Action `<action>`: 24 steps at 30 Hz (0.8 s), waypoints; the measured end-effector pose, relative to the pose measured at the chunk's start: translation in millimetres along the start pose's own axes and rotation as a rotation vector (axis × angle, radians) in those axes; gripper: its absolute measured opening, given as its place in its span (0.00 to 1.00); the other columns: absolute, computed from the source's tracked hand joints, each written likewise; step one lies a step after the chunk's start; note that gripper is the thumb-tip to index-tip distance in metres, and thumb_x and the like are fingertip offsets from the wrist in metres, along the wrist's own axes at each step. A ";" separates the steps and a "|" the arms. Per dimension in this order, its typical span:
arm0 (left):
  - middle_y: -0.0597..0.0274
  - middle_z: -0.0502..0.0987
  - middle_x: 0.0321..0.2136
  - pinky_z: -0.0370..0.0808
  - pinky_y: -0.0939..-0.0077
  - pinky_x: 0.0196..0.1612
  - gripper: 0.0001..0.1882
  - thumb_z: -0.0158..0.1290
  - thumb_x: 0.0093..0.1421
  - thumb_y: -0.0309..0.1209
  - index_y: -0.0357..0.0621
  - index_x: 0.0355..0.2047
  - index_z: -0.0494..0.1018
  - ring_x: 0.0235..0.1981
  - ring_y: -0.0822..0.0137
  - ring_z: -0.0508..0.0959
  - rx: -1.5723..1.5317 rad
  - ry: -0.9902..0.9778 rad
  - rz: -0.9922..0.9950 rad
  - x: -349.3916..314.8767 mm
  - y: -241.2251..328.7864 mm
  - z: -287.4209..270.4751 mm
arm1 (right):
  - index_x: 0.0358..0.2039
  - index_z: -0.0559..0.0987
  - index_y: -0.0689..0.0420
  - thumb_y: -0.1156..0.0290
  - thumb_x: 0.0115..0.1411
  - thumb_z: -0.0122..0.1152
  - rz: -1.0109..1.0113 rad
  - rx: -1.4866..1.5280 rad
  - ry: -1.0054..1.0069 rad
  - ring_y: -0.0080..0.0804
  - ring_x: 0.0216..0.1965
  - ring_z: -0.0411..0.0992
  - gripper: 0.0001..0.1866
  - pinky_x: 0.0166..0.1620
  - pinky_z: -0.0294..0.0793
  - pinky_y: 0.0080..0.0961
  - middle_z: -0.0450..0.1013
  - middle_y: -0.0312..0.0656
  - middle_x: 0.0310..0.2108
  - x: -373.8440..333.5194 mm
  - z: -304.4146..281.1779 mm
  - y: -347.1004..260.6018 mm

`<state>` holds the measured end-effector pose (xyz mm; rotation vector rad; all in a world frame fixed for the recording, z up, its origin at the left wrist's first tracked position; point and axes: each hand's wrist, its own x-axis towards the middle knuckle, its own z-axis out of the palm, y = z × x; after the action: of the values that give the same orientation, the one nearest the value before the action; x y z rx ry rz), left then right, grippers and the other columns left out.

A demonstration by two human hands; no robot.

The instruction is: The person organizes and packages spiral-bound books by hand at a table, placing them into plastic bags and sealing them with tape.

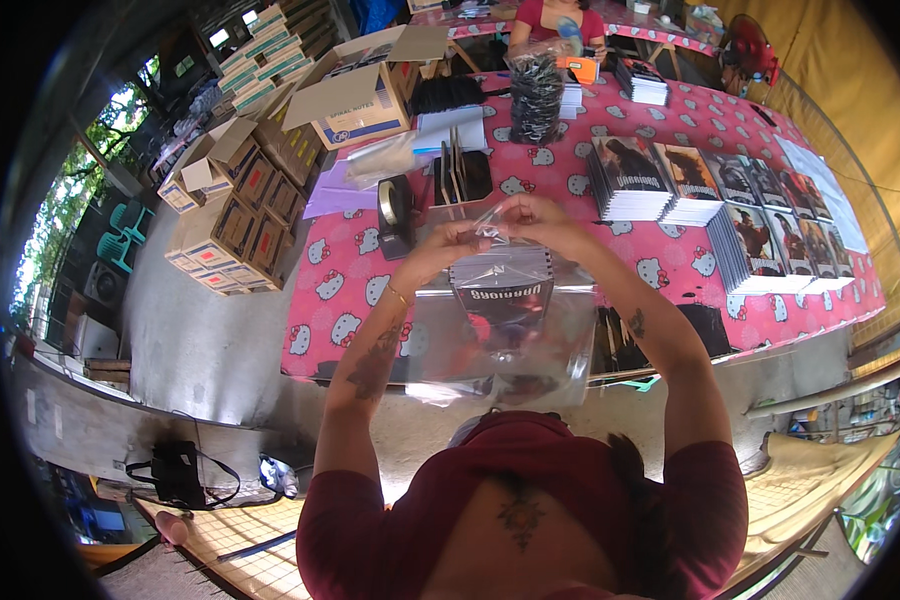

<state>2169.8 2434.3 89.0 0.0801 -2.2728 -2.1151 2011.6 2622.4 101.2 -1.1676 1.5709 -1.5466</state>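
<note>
In front of me on the table stands a stack of notebooks (505, 290) with dark printed covers, inside a clear plastic bag (560, 340) whose loose film spreads toward me. My left hand (450, 246) pinches the gathered film at the far side of the stack. Close beside it, my right hand (538, 222) is closed on the same film, its fingers bent. The fingertips of both hands nearly meet there. To the left of my left hand sits a black tape dispenser (396, 218). Beyond my hands, several thin dark pieces stand upright in a black holder (460, 178).
Notebook stacks (632, 180) and more notebooks (755, 240) fill the table's right side. A plastic-wrapped black bundle (537, 100) stands farther back. Cartons (235, 215) are piled left of the pink table (315, 330). Across the table, a person (555, 25) sits near an orange tool (582, 70).
</note>
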 end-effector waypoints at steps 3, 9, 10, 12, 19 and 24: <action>0.67 0.79 0.46 0.70 0.78 0.53 0.20 0.59 0.62 0.27 0.38 0.54 0.74 0.47 0.77 0.74 -0.021 -0.042 0.008 -6.4 -9.3 -5.2 | 0.51 0.75 0.57 0.64 0.61 0.67 -0.112 0.121 0.038 0.25 0.50 0.72 0.20 0.52 0.71 0.24 0.75 0.38 0.47 0.2 4.9 2.5; 0.61 0.76 0.52 0.70 0.76 0.55 0.29 0.60 0.61 0.29 0.38 0.62 0.67 0.52 0.73 0.74 0.168 -0.119 0.016 -3.5 -0.6 -7.2 | 0.59 0.66 0.56 0.66 0.56 0.71 0.016 -0.143 -0.314 0.35 0.61 0.65 0.32 0.59 0.67 0.32 0.66 0.44 0.60 -4.7 -11.7 9.5; 0.59 0.76 0.53 0.70 0.75 0.55 0.31 0.61 0.60 0.31 0.39 0.62 0.66 0.53 0.71 0.74 0.131 -0.096 0.038 -10.2 0.7 -4.5 | 0.60 0.65 0.56 0.66 0.56 0.71 -0.037 -0.166 -0.309 0.36 0.62 0.64 0.34 0.60 0.67 0.33 0.65 0.45 0.61 -13.5 -15.1 11.3; 0.56 0.76 0.54 0.68 0.69 0.59 0.34 0.62 0.59 0.32 0.39 0.63 0.64 0.55 0.64 0.73 0.325 -0.011 0.131 -39.8 13.4 3.8 | 0.60 0.64 0.55 0.67 0.54 0.72 -0.056 -0.257 -0.319 0.37 0.62 0.64 0.36 0.61 0.66 0.34 0.63 0.47 0.63 -31.3 -1.4 -4.5; 0.52 0.75 0.54 0.69 0.57 0.60 0.30 0.63 0.54 0.30 0.40 0.58 0.69 0.56 0.51 0.74 1.068 0.157 0.598 -59.3 -8.6 28.3 | 0.54 0.72 0.56 0.72 0.51 0.69 -0.324 -0.594 0.017 0.49 0.49 0.74 0.28 0.51 0.73 0.40 0.75 0.47 0.47 -76.7 32.4 -3.5; 0.53 0.80 0.35 0.74 0.61 0.43 0.17 0.63 0.52 0.25 0.39 0.44 0.78 0.34 0.56 0.79 0.997 0.241 0.611 -59.7 2.1 38.1 | 0.34 0.80 0.58 0.75 0.51 0.67 -0.448 -0.742 0.085 0.48 0.43 0.75 0.09 0.44 0.74 0.42 0.77 0.44 0.36 -70.9 41.2 1.0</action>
<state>2227.1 2476.1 88.8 -0.2776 -2.4919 -0.5662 2077.2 2669.1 85.7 -1.9839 2.1348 -1.2928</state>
